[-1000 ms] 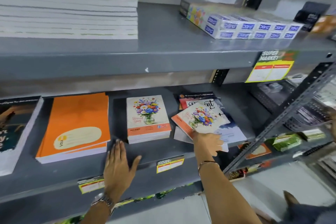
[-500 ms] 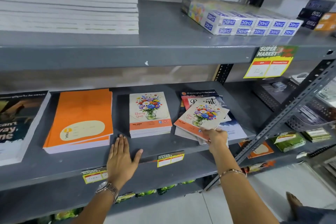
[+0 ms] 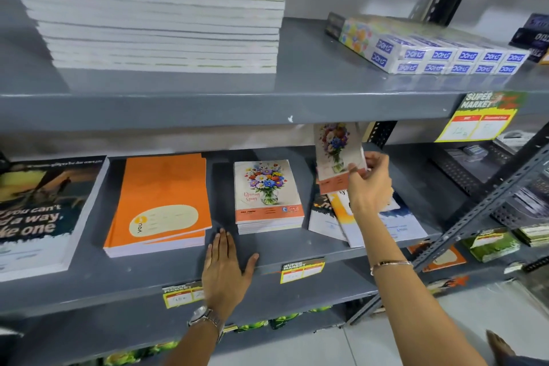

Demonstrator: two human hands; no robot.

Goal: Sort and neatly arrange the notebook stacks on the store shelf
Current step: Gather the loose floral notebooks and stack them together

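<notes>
My right hand (image 3: 370,187) grips a flower-cover notebook (image 3: 337,151), lifted upright above the untidy pile of notebooks (image 3: 383,224) at the right of the middle shelf (image 3: 148,273). A neat stack of the same flower notebooks (image 3: 267,196) lies at the shelf's centre. Left of it sits an orange notebook stack (image 3: 160,202), and at the far left a dark photo-cover stack (image 3: 38,211). My left hand (image 3: 225,270) rests flat on the shelf's front, fingers together, between the orange and flower stacks, holding nothing.
On the upper shelf lie a tall stack of white-edged books (image 3: 160,30) and blue-and-white boxes (image 3: 439,53). Yellow price tags (image 3: 481,117) hang on the shelf edges. A slanted metal upright (image 3: 481,211) and more goods stand at the right.
My right hand has picked the flower notebook off the messy right pile and raised it upright. The left hand stays flat on the shelf.
</notes>
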